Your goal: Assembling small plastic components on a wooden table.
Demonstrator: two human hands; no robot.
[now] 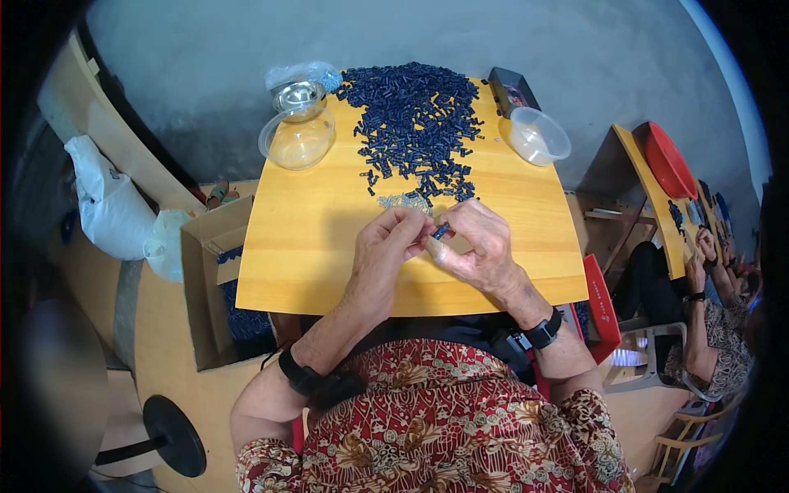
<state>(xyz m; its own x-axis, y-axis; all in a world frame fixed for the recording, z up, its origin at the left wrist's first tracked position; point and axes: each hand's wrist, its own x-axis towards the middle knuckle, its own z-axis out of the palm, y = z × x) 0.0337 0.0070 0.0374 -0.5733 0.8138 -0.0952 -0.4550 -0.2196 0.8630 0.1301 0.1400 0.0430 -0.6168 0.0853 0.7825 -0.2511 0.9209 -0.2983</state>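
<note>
Over the near half of the wooden table (329, 271), my right hand (481, 246) pinches a small dark blue cylindrical part (441, 231) between thumb and fingers. A pale wrap, perhaps tape, covers the tip of that thumb. Close beside it is my left hand (386, 242), its thumb and forefinger pressed together near the part's end; whatever they hold is too small to make out. Just beyond my fingers lies a little heap of small silvery pieces (403, 200). Behind that spreads a large pile of similar dark blue parts (419, 115), reaching the table's far edge.
At the far left stand a clear plastic bowl (300, 144), a metal bowl (298, 96) and a plastic bag (306, 74). Far right are another clear bowl (538, 137) and a dark box (514, 90). A cardboard box (197, 287) and red box (602, 312) flank the table. Other people work at right.
</note>
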